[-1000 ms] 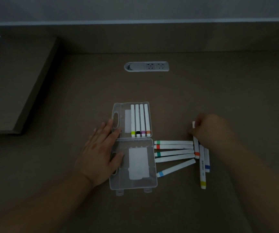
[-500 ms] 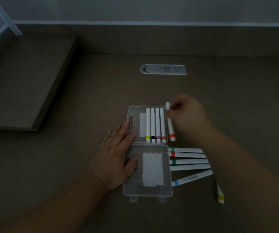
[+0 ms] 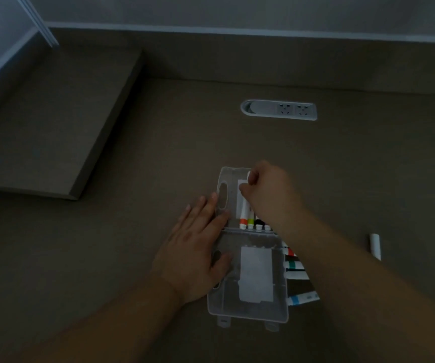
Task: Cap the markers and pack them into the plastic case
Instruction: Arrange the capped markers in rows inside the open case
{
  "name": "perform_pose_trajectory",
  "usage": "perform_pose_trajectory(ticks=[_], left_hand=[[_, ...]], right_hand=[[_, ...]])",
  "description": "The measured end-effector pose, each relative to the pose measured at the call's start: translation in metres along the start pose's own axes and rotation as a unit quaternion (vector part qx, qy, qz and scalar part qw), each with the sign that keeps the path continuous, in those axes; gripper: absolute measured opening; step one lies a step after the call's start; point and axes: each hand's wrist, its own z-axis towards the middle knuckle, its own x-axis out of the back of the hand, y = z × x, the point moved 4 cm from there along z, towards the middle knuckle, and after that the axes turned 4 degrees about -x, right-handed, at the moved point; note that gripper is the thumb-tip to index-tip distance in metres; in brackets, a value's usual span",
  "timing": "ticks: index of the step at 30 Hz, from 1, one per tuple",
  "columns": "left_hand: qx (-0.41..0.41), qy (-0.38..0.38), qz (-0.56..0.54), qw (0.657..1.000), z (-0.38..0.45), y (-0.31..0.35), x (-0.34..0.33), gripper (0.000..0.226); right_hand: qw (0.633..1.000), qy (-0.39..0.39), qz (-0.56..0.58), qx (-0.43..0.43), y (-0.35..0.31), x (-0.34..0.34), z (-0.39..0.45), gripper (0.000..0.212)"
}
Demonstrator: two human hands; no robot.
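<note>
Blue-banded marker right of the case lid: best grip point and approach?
Likely pinch the blue-banded marker mid-barrel, across its width, coming from above. It lies flat on the desk, slightly tilted, its banded end close against the case, and the right forearm covers its far end.

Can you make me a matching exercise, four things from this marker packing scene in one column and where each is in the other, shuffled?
1. orange-banded marker
2. left hand
3. blue-banded marker
4. power socket strip

A. set into the desk, far from the case
B. flat on the plastic case's left edge
C. on the desk, right of the case
D. held by the right hand in the case's far half

Pairs: 1-D, 2-B, 3-C, 4-A
</note>
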Motion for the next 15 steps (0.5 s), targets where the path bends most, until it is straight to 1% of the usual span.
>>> perform_pose_trajectory(ticks=[4, 11, 15], left_hand=[[-0.001, -0.004, -0.002, 1.0, -0.0001, 0.0002, 0.0005, 0.077], [0.001, -0.002, -0.008, 1.0, 0.0002, -0.0001, -0.0009, 0.077], [0.0, -0.003, -0.005, 1.0, 0.0003, -0.0012, -0.0021, 0.077]], right_hand=[[1.0, -0.007, 0.003, 0.008, 0.0016, -0.001, -0.0018, 0.019], [0.999, -0.039, -0.007, 0.034, 0.0034, 0.0015, -0.0076, 0.01], [0.997, -0.068, -0.024, 0.024, -0.0008, 0.0008, -0.006, 0.01]])
